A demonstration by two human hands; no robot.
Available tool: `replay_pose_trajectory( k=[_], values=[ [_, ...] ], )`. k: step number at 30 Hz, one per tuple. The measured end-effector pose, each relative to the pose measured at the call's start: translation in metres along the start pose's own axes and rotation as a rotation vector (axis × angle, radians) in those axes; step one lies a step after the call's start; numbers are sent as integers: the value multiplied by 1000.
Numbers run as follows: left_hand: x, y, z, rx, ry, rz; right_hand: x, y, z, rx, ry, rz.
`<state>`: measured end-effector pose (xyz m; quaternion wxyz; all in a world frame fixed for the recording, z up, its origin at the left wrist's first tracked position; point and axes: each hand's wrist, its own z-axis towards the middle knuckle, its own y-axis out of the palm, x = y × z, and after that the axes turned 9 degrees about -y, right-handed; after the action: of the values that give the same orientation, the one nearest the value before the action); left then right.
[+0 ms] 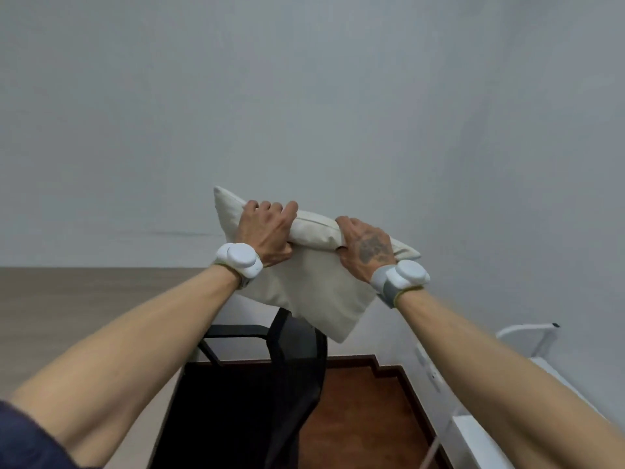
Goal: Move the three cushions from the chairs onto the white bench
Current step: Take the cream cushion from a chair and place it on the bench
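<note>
A cream cushion (314, 282) hangs in the air in front of the wall, tilted, its lower corner above a black chair (291, 360). My left hand (267, 231) grips its top edge near the left corner. My right hand (367, 247) grips the same top edge further right. Both arms are stretched forward and both wrists carry white bands. A white bench (480, 431) shows only partly at the lower right, behind my right forearm. No other cushion is in view.
A wooden table top (67, 299) lies to the left. The black chair stands against its edge. Reddish-brown floor (365, 418) runs between chair and bench. A plain grey wall (304, 96) fills the upper view. A white curved rail (527, 331) rises at right.
</note>
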<state>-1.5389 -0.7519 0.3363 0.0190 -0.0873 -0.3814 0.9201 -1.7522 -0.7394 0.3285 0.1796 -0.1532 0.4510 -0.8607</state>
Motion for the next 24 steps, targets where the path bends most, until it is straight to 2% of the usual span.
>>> replay_pose_trajectory(
  k=[3, 7, 12, 15, 19, 24],
  values=[
    [44, -15, 14, 11, 54, -79, 31, -36, -32, -5, 33, -62],
    [146, -34, 25, -3, 190, -219, 95, -88, -104, -29, 146, -179],
    [231, -40, 40, 8, 304, -363, 147, -123, -166, -74, 217, -255],
    [319, -51, 42, -10, 407, -479, 196, -153, -226, -141, 346, -298],
    [402, -59, 39, -44, 488, -540, 238, -176, -286, -161, 456, -304],
    [469, -61, 32, -61, 554, -578, 273, -184, -339, -181, 538, -297]
  ],
)
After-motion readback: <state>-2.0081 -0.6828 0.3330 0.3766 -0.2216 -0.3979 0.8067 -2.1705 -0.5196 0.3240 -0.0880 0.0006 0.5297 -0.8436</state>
